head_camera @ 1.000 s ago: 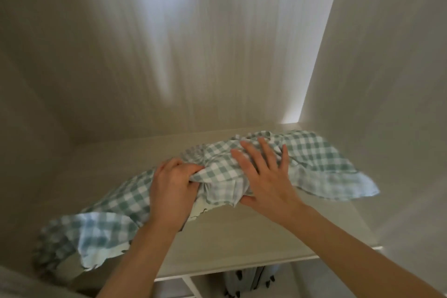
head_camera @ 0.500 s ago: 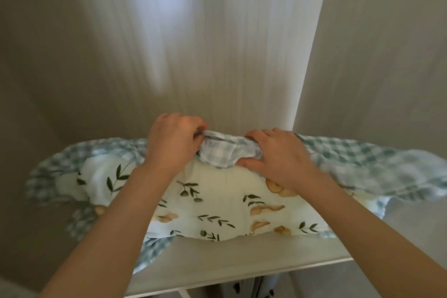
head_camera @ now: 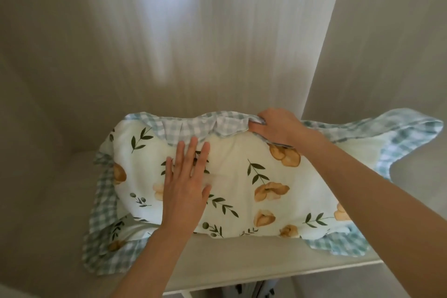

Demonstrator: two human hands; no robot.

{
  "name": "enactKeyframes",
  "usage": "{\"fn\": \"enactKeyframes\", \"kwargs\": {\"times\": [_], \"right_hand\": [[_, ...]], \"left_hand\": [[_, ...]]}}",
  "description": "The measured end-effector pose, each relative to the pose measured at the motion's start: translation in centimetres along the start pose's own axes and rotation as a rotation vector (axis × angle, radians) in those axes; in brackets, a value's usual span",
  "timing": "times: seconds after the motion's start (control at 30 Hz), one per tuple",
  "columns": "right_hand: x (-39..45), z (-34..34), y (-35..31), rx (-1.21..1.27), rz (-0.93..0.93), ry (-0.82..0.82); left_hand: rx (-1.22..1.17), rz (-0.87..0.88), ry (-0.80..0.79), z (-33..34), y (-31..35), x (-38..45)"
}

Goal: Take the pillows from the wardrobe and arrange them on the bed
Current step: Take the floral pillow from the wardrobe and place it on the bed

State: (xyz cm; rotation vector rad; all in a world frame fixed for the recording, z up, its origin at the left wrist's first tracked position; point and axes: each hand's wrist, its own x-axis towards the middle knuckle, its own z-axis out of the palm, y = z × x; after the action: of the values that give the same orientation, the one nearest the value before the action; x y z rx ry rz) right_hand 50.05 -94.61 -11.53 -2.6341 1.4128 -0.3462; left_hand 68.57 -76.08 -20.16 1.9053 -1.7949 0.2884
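A pillow (head_camera: 242,176) with a cream floral face and a green-and-white checked frill stands tilted on the wardrobe shelf (head_camera: 242,264), its flowered side facing me. My left hand (head_camera: 186,181) lies flat on the flowered face, fingers spread, gripping nothing. My right hand (head_camera: 275,126) is closed on the checked frill along the pillow's top edge. A second floral piece with checked frill (head_camera: 113,244) shows beneath the pillow's lower left corner; I cannot tell whether it is another pillow.
The wardrobe's pale back wall (head_camera: 193,43) rises behind the pillow, and a side wall (head_camera: 387,55) stands close on the right. The shelf's front edge runs below the pillow. Dark items (head_camera: 256,290) show under the shelf.
The pillow has been turned up and pulled nearer, floral face toward me. My left hand has let go of the frill and now rests flat on the face; my right hand still grips the top edge.
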Motion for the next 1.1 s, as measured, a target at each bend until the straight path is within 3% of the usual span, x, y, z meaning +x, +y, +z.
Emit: {"fn": "enactKeyframes", "kwargs": {"times": [0.23, 0.43, 0.6, 0.7, 0.8, 0.87, 1.1], "right_hand": [[-0.3, 1.3, 1.3, 0.021, 0.204, -0.108], [-4.8, 8.5, 4.3, 0.323, 0.426, -0.229], [-8.1, 13.4, 6.2, 0.318, 0.559, -0.36], [-9.1, 14.1, 5.5, 0.258, 0.516, -0.262], [-9.9, 13.8, 3.5, 0.105, 0.317, -0.036], [-10.1, 13.6, 1.7, 0.096, 0.212, 0.029], [-10.5, 14.9, -1.4, 0.056, 0.277, -0.183]], "left_hand": [[-0.115, -0.003, -0.083, 1.6, -1.2, 1.6], [-0.076, -0.151, -0.35, 5.5, -0.9, -0.5], [-0.068, -0.269, -0.486, 7.7, -0.2, -3.5], [-0.065, -0.331, -0.42, 7.7, -0.4, -5.3], [-0.076, -0.464, -0.354, 7.3, -0.9, -7.2], [-0.11, -0.576, -0.335, 7.1, -1.2, -8.4], [-0.429, -1.058, -0.168, 6.8, -0.4, -11.5]]}}
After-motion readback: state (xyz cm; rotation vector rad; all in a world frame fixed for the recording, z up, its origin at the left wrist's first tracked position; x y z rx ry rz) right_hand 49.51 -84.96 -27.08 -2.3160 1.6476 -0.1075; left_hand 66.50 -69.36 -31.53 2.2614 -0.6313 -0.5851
